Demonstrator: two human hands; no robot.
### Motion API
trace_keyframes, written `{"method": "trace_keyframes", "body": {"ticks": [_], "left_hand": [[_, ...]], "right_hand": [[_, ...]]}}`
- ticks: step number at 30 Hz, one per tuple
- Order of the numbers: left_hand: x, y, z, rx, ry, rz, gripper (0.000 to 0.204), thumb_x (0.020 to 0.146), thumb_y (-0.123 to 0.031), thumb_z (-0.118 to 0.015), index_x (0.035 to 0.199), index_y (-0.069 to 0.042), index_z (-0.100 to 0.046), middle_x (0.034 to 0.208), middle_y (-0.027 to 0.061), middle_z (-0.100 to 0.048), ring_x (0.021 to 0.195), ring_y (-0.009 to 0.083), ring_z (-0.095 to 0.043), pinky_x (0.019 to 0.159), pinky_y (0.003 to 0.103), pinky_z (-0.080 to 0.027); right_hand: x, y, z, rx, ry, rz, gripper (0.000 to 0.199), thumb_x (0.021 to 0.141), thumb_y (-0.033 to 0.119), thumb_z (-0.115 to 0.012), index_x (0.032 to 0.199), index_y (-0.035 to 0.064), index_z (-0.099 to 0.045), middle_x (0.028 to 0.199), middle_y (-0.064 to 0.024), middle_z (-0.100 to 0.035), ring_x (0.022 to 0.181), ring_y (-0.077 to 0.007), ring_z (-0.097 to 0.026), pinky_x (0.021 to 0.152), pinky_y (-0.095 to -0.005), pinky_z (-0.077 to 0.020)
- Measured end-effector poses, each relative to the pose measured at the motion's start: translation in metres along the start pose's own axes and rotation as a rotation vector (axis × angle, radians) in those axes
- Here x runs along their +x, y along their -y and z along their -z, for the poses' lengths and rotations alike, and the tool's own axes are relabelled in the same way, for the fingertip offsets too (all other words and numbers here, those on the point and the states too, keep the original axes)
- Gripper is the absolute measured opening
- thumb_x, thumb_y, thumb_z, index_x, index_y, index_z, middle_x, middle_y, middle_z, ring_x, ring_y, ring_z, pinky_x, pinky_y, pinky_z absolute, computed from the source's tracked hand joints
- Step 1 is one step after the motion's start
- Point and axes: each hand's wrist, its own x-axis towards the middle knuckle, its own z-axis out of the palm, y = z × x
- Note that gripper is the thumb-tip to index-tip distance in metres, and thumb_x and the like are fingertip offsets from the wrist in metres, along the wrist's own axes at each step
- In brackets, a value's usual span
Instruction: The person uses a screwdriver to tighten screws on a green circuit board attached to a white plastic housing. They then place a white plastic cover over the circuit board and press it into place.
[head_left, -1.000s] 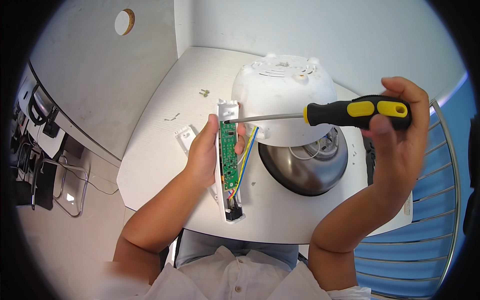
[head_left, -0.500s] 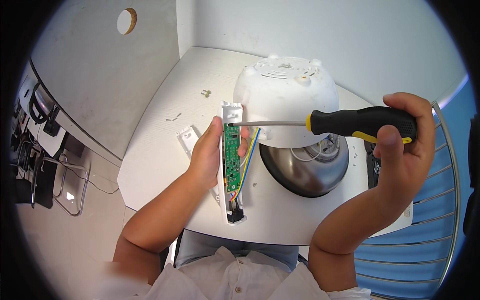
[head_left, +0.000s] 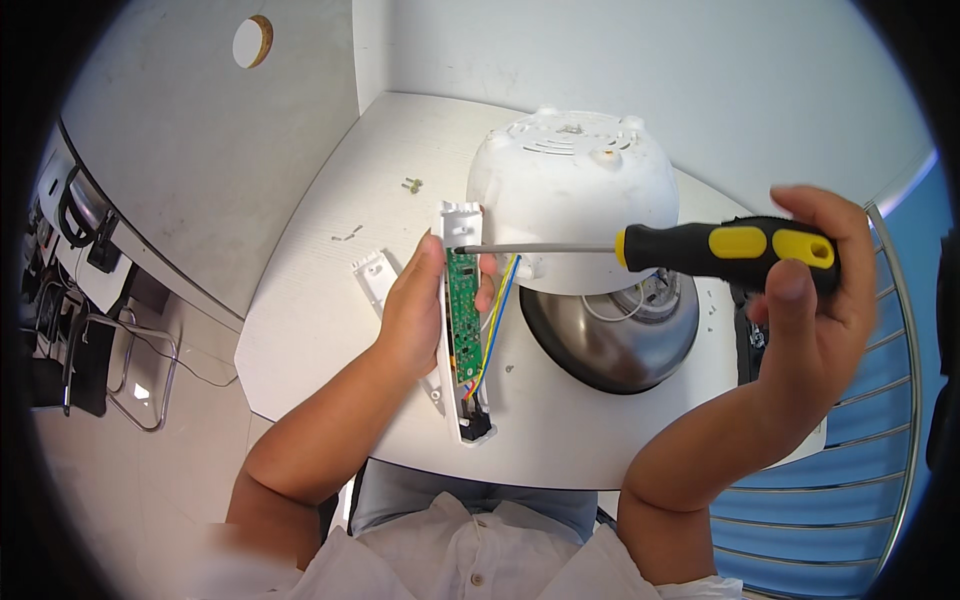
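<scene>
My left hand (head_left: pixel 412 310) grips a long white plastic housing (head_left: pixel 462 222) upright, thumb on one side and fingertips on the other. Inside it lies a green circuit board (head_left: pixel 466 320). Blue and yellow wires (head_left: pixel 497 325) run from its lower end up toward a white rounded appliance body (head_left: pixel 575 190). A black and yellow screwdriver (head_left: pixel 690 248) is in my right hand (head_left: pixel 825 290), held level by thumb and fingers. Its tip touches the upper end of the board; any screw there is hidden. A metal bowl (head_left: pixel 610 350) sits below the white body.
Behind my left hand lies a white plastic cover (head_left: pixel 372 280). Small screws (head_left: pixel 412 185) are scattered on the white table (head_left: pixel 310 370), also some grey ones (head_left: pixel 347 235). A black case (head_left: pixel 750 335) stands at the right edge, by a metal railing (head_left: pixel 890 440).
The screwdriver handle has turned in my right hand, so two yellow patches now face up. The housing's lower end has shifted slightly to the right.
</scene>
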Motion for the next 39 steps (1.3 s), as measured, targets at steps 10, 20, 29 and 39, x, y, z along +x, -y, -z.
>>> {"method": "trace_keyframes", "body": {"ticks": [10, 20, 29, 39], "left_hand": [[0.000, 0.001, -0.001, 0.001, 0.000, -0.009, 0.054, 0.094, -0.047, -0.029, 0.131, -0.008, -0.033, 0.090, 0.0025, -0.055, 0.067, 0.0122, -0.049, 0.062, 0.024, -0.040], [0.002, -0.002, 0.000, -0.061, -0.019, 0.001, 0.057, 0.093, -0.048, -0.028, 0.133, -0.008, -0.031, 0.090, 0.0025, -0.054, 0.066, 0.0124, -0.049, 0.062, 0.023, -0.038], [0.000, -0.003, -0.002, -0.009, -0.020, -0.034, 0.052, 0.094, -0.046, -0.028, 0.128, -0.008, -0.035, 0.091, 0.0033, -0.055, 0.068, 0.0123, -0.049, 0.062, 0.024, -0.041], [-0.002, -0.005, 0.000, 0.033, -0.043, -0.024, 0.055, 0.094, -0.046, -0.028, 0.132, -0.007, -0.033, 0.089, 0.0026, -0.056, 0.067, 0.0125, -0.049, 0.061, 0.023, -0.041]], "right_hand": [[0.001, -0.001, 0.005, -0.065, 0.040, -0.036, 0.043, 0.085, 0.033, -0.056, 0.114, 0.0016, -0.048, 0.087, -0.0085, -0.055, 0.071, -0.0101, -0.057, 0.052, -0.0164, -0.0455], [0.002, -0.015, -0.002, 0.207, 0.040, 0.068, 0.046, 0.081, 0.023, -0.062, 0.115, -0.0010, -0.041, 0.106, -0.0137, -0.049, 0.087, -0.0150, -0.055, 0.075, -0.0261, -0.0493], [0.002, -0.011, -0.003, 0.131, -0.020, 0.012, 0.040, 0.079, 0.027, -0.064, 0.106, 0.0024, -0.049, 0.094, -0.0080, -0.048, 0.072, -0.0079, -0.050, 0.060, -0.0162, -0.0427], [0.000, -0.002, 0.006, -0.021, 0.097, -0.136, 0.052, 0.075, 0.033, -0.069, 0.109, 0.0013, -0.045, 0.092, -0.0064, -0.049, 0.079, -0.0112, -0.050, 0.069, -0.0206, -0.0421]]}}
